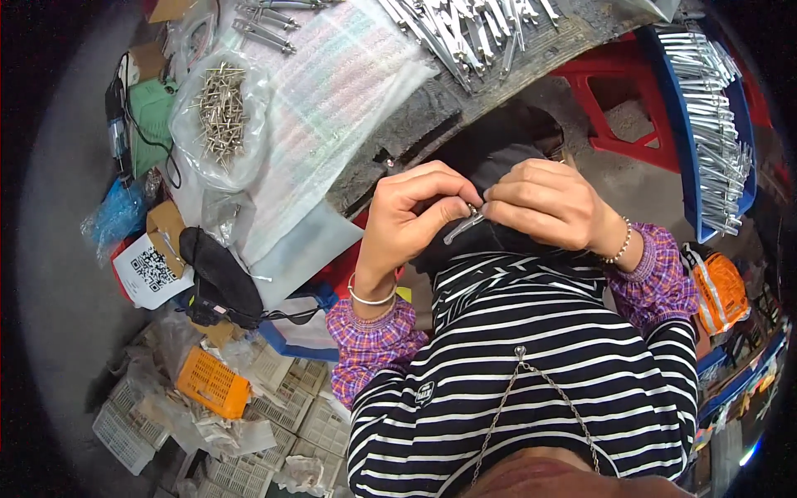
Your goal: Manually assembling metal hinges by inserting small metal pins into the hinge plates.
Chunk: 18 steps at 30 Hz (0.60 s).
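Note:
My left hand [418, 214] and my right hand [544, 205] meet in front of my striped top, fingertips almost touching. Between them is a small, narrow silvery metal piece [463, 229], pinched from both sides. One end of it points down to the left; its other end is hidden by my fingers, so I cannot tell its exact kind. Ahead on the bench lies a heap of similar long silvery metal strips [465, 37]. A clear plastic bag [259, 100], left of my hands, stands open with many small metal pins [222, 116] inside.
Several slim metal parts [266, 29] lie at the bench's far left. A blue tray [693, 178] full of metal strips stands at right by a red stool [627, 108]. A black pouch [217, 278], a printed card [149, 272] and an orange basket [213, 382] are at left.

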Each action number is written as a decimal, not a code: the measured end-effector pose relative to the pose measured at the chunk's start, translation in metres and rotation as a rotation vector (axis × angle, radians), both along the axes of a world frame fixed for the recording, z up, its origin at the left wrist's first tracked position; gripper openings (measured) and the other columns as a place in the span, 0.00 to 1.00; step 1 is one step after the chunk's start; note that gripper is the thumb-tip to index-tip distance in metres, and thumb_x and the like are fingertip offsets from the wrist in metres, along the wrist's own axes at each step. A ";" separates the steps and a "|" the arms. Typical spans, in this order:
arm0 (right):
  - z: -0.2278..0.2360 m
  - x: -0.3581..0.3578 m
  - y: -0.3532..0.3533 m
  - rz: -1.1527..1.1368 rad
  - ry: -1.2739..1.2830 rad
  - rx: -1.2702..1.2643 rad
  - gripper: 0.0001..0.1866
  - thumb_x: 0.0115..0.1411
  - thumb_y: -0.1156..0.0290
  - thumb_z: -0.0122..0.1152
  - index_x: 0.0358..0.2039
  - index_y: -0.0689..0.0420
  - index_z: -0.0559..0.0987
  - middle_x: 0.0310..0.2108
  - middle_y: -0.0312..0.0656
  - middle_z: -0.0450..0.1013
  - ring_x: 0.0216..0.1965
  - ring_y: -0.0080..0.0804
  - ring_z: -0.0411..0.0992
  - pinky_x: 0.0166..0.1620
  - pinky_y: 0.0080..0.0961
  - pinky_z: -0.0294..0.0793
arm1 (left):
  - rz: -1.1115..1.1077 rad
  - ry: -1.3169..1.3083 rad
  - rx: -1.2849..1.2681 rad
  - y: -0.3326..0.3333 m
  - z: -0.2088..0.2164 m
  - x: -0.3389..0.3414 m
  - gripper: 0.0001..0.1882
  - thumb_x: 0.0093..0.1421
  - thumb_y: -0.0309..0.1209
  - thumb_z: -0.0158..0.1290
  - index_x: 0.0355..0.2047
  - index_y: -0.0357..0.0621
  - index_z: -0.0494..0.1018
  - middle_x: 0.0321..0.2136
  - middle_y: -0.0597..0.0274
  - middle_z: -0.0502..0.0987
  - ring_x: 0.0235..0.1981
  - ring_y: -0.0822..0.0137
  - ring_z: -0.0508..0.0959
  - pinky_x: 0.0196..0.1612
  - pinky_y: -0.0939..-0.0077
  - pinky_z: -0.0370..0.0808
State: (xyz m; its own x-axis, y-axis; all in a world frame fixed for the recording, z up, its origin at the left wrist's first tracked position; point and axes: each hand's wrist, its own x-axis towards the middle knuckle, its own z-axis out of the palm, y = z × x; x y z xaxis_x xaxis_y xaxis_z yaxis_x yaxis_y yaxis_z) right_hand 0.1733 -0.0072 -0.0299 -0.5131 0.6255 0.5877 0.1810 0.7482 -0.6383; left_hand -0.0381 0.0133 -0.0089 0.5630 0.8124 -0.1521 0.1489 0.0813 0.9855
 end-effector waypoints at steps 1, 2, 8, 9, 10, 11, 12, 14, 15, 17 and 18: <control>-0.002 0.000 0.000 0.000 -0.001 0.049 0.14 0.42 0.73 0.57 0.31 0.67 0.75 0.29 0.47 0.71 0.26 0.37 0.71 0.30 0.28 0.73 | -0.023 0.004 0.023 0.001 0.000 0.000 0.06 0.45 0.17 0.54 0.27 0.34 0.75 0.24 0.59 0.76 0.26 0.70 0.75 0.30 0.80 0.70; -0.003 0.000 0.000 0.001 -0.002 0.098 0.14 0.42 0.73 0.57 0.31 0.68 0.75 0.29 0.48 0.71 0.27 0.38 0.72 0.30 0.28 0.73 | -0.027 0.004 0.019 0.002 0.001 0.001 0.06 0.45 0.17 0.54 0.27 0.34 0.75 0.24 0.59 0.76 0.26 0.70 0.75 0.30 0.80 0.70; -0.002 0.000 -0.001 0.012 0.016 0.079 0.14 0.42 0.74 0.58 0.31 0.68 0.75 0.29 0.48 0.72 0.27 0.37 0.72 0.30 0.27 0.73 | -0.089 0.052 0.089 0.004 0.004 0.000 0.06 0.45 0.17 0.54 0.26 0.34 0.76 0.23 0.58 0.76 0.25 0.69 0.75 0.28 0.80 0.71; -0.002 0.000 -0.001 0.011 0.017 0.078 0.14 0.42 0.74 0.58 0.31 0.68 0.75 0.29 0.48 0.72 0.27 0.37 0.72 0.30 0.27 0.73 | -0.096 0.046 0.097 0.004 0.005 0.000 0.06 0.44 0.17 0.54 0.26 0.34 0.76 0.23 0.58 0.76 0.24 0.69 0.75 0.28 0.80 0.71; -0.003 0.000 -0.002 0.013 0.021 0.081 0.13 0.42 0.74 0.58 0.30 0.67 0.75 0.29 0.48 0.72 0.27 0.37 0.72 0.30 0.27 0.73 | -0.101 0.039 0.103 0.003 0.004 0.000 0.06 0.44 0.17 0.55 0.26 0.34 0.76 0.23 0.58 0.76 0.24 0.69 0.75 0.28 0.80 0.70; -0.004 -0.001 -0.002 0.015 0.026 0.085 0.13 0.42 0.74 0.58 0.30 0.67 0.75 0.29 0.48 0.72 0.27 0.37 0.72 0.30 0.27 0.73 | -0.100 0.040 0.101 0.003 0.004 0.000 0.06 0.44 0.17 0.55 0.26 0.34 0.76 0.23 0.58 0.76 0.24 0.69 0.75 0.28 0.80 0.70; -0.004 -0.001 -0.002 0.016 0.026 0.083 0.13 0.42 0.74 0.58 0.30 0.67 0.75 0.29 0.48 0.72 0.27 0.37 0.72 0.30 0.27 0.73 | -0.102 0.034 0.095 0.003 0.004 -0.001 0.06 0.44 0.17 0.55 0.25 0.34 0.76 0.23 0.58 0.76 0.24 0.69 0.75 0.28 0.80 0.71; -0.004 -0.001 -0.003 0.016 0.010 0.087 0.13 0.42 0.73 0.59 0.30 0.67 0.75 0.28 0.48 0.72 0.27 0.36 0.72 0.30 0.28 0.73 | -0.104 0.030 0.090 0.002 0.005 0.000 0.06 0.44 0.17 0.55 0.25 0.35 0.76 0.23 0.58 0.76 0.24 0.69 0.75 0.27 0.80 0.71; -0.005 -0.001 -0.003 0.016 0.010 0.085 0.13 0.42 0.73 0.59 0.30 0.67 0.75 0.28 0.48 0.72 0.27 0.36 0.72 0.30 0.28 0.73 | -0.108 0.046 0.097 0.001 0.006 0.000 0.06 0.43 0.17 0.55 0.25 0.34 0.76 0.23 0.57 0.75 0.25 0.67 0.75 0.28 0.79 0.70; -0.005 -0.001 -0.004 0.000 0.006 0.108 0.13 0.43 0.73 0.59 0.30 0.67 0.75 0.28 0.48 0.72 0.26 0.36 0.72 0.30 0.28 0.73 | -0.116 0.058 0.102 0.001 0.007 0.001 0.06 0.42 0.17 0.55 0.24 0.33 0.75 0.23 0.56 0.75 0.25 0.66 0.75 0.29 0.78 0.70; -0.006 -0.001 -0.005 -0.002 0.003 0.105 0.13 0.43 0.73 0.59 0.30 0.67 0.75 0.28 0.48 0.72 0.26 0.36 0.72 0.30 0.28 0.73 | -0.121 0.072 0.106 0.001 0.007 0.001 0.06 0.41 0.17 0.55 0.24 0.33 0.76 0.23 0.55 0.75 0.25 0.66 0.75 0.29 0.78 0.70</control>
